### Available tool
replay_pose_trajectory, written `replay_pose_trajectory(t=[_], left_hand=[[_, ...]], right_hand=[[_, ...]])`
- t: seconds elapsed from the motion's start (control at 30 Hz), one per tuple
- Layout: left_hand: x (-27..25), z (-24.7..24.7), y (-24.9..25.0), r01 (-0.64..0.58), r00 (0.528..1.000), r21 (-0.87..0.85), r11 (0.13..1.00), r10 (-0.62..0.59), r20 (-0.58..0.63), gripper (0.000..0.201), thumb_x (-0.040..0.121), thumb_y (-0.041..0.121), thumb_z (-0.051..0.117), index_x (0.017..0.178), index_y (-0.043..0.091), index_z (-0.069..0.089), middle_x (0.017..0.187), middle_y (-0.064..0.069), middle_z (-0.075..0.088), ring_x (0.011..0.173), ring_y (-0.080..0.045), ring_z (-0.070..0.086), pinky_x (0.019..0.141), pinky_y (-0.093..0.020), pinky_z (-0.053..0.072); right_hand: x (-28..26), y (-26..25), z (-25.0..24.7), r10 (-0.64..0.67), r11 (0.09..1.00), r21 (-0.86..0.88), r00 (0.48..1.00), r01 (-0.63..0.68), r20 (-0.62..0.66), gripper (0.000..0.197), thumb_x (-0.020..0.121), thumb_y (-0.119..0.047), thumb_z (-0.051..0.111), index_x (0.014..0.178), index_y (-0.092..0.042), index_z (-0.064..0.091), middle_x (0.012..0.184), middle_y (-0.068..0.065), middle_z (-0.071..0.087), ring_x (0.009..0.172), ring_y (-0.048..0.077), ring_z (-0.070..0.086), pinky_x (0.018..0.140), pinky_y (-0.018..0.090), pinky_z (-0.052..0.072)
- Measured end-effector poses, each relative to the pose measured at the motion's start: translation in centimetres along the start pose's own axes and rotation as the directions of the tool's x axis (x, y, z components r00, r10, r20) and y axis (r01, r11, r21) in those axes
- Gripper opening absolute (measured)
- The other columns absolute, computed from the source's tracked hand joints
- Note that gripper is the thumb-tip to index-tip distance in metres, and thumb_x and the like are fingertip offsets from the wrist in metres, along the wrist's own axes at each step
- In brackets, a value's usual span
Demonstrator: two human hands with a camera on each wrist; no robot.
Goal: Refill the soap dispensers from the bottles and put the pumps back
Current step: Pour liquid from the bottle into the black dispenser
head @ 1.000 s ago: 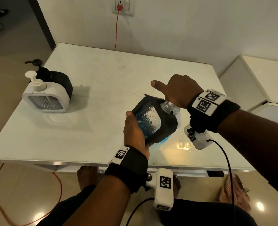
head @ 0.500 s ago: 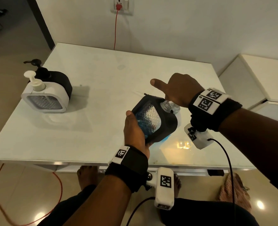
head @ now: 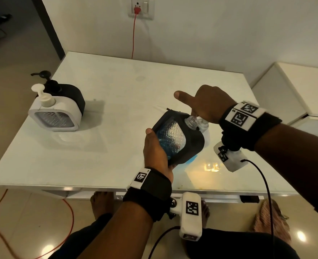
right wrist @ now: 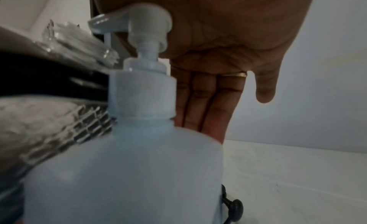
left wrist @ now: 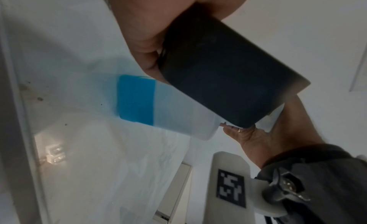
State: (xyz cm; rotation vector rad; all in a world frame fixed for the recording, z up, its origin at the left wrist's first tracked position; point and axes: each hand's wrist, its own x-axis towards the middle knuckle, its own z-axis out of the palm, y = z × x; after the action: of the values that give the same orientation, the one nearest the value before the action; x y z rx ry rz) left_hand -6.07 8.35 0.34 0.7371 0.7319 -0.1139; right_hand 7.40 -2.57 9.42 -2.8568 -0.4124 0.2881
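The left hand grips the tilted black square dispenser with the clear ribbed window above the white worktop, its open neck under the spout of the white pump bottle, which the right hand presses with straight fingers so that soap goes in.

Dim warm light, glare on table, blurred wrist views.

**Black dispenser tilted at a pump bottle**

The left hand grips a black soap dispenser with a clear textured window, tilted over the white table, blue liquid showing inside; its open threaded neck points at the right hand, which rests palm down on top of a white bottle largely hidden behind the dispenser, thumb stretched out leftward; at the table's left edge stand a white dispenser and, just behind it, a second black dispenser, both with pumps fitted.
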Motion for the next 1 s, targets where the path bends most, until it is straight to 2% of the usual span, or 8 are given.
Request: replay_pose_trajectory(t=[0.1, 0.17, 0.33, 0.43, 0.67, 0.77, 0.9, 1.0], left_hand=[[-0.10, 0.02, 0.02, -0.002, 1.000, -0.009, 1.000, 0.002, -0.008, 0.054, 0.105, 0.068, 0.032, 0.140, 0.035, 0.057, 0.134, -0.009, 0.065, 0.119, -0.036, 0.066, 0.086, -0.046, 0.063], [0.00, -0.02, -0.07, -0.003, 1.000, -0.016, 1.000, 0.003, -0.006, 0.054, 0.105, 0.068, 0.033, 0.140, 0.035, 0.058, 0.134, -0.009, 0.065, 0.120, -0.037, 0.065, 0.089, -0.049, 0.063], [0.38, -0.19, -0.45, -0.005, 1.000, -0.002, 1.000, 0.005, -0.005, 0.057, 0.104, 0.070, 0.032, 0.142, 0.035, 0.057, 0.137, -0.011, 0.064, 0.121, -0.039, 0.065, 0.095, -0.056, 0.060], [0.56, -0.29, -0.56, -0.004, 1.000, 0.004, 1.000, 0.004, -0.009, 0.058, 0.104, 0.071, 0.032, 0.142, 0.036, 0.057, 0.138, -0.011, 0.064, 0.121, -0.039, 0.065, 0.097, -0.058, 0.059], [0.21, -0.05, -0.28, -0.016, 1.000, -0.014, 1.000, 0.016, -0.004, 0.055, 0.105, 0.068, 0.031, 0.141, 0.035, 0.057, 0.136, -0.010, 0.064, 0.121, -0.038, 0.065, 0.092, -0.051, 0.061], [0.07, 0.07, -0.26, -0.021, 1.000, -0.013, 1.000, 0.021, 0.001, 0.053, 0.106, 0.066, 0.031, 0.140, 0.035, 0.057, 0.136, -0.010, 0.064, 0.121, -0.038, 0.065, 0.090, -0.050, 0.062], [0.03, 0.08, -0.27, -0.030, 1.000, 0.000, 1.000, 0.030, 0.006, 0.055, 0.106, 0.067, 0.030, 0.142, 0.035, 0.057, 0.138, -0.009, 0.065, 0.121, -0.037, 0.065, 0.089, -0.050, 0.062], [0.17, 0.02, -0.49, -0.040, 0.999, 0.007, 0.999, 0.040, -0.002, 0.056, 0.105, 0.068, 0.031, 0.142, 0.036, 0.057, 0.138, -0.008, 0.065, 0.122, -0.037, 0.065, 0.084, -0.047, 0.064]], right_hand=[[-0.24, -0.34, 0.07, 0.008, 0.999, -0.048, 0.999, -0.010, -0.035, 0.080, 0.090, -0.078, 0.040, 0.063, -0.006, 0.063, 0.067, 0.008, 0.066, 0.073, 0.027, 0.064, 0.079, 0.042, 0.052], [-0.36, -0.37, 0.15, 0.008, 0.998, -0.065, 0.998, -0.011, -0.058, 0.076, 0.090, -0.077, 0.041, 0.060, -0.009, 0.059, 0.066, 0.007, 0.064, 0.072, 0.027, 0.063, 0.079, 0.042, 0.052], [-0.22, -0.18, -0.15, -0.005, 1.000, -0.015, 1.000, 0.005, 0.012, 0.099, 0.084, -0.088, 0.027, 0.072, -0.001, 0.072, 0.069, 0.008, 0.073, 0.072, 0.024, 0.068, 0.086, 0.044, 0.054], [-0.10, -0.24, -0.36, -0.010, 1.000, 0.000, 1.000, 0.010, 0.030, 0.102, 0.084, -0.088, 0.025, 0.075, 0.001, 0.074, 0.066, 0.008, 0.072, 0.070, 0.023, 0.068, 0.085, 0.042, 0.054], [-0.49, -0.51, 0.11, -0.003, 0.997, -0.081, 0.998, -0.002, -0.061, 0.083, 0.088, -0.081, 0.037, 0.064, -0.006, 0.061, 0.063, 0.007, 0.063, 0.067, 0.026, 0.063, 0.083, 0.046, 0.055], [-0.65, -0.65, 0.14, -0.011, 0.996, -0.090, 0.998, 0.005, -0.066, 0.081, 0.087, -0.083, 0.034, 0.058, -0.010, 0.049, 0.059, 0.006, 0.056, 0.063, 0.025, 0.059, 0.078, 0.044, 0.054], [-0.46, -0.62, -0.19, -0.014, 1.000, -0.019, 1.000, 0.014, -0.003, 0.093, 0.081, -0.091, 0.023, 0.059, -0.008, 0.058, 0.067, 0.010, 0.069, 0.069, 0.028, 0.067, 0.082, 0.044, 0.055], [-0.31, -0.52, -0.18, -0.017, 1.000, 0.009, 1.000, 0.017, 0.011, 0.094, 0.080, -0.091, 0.023, 0.059, -0.007, 0.060, 0.068, 0.010, 0.071, 0.070, 0.026, 0.068, 0.083, 0.044, 0.054]])
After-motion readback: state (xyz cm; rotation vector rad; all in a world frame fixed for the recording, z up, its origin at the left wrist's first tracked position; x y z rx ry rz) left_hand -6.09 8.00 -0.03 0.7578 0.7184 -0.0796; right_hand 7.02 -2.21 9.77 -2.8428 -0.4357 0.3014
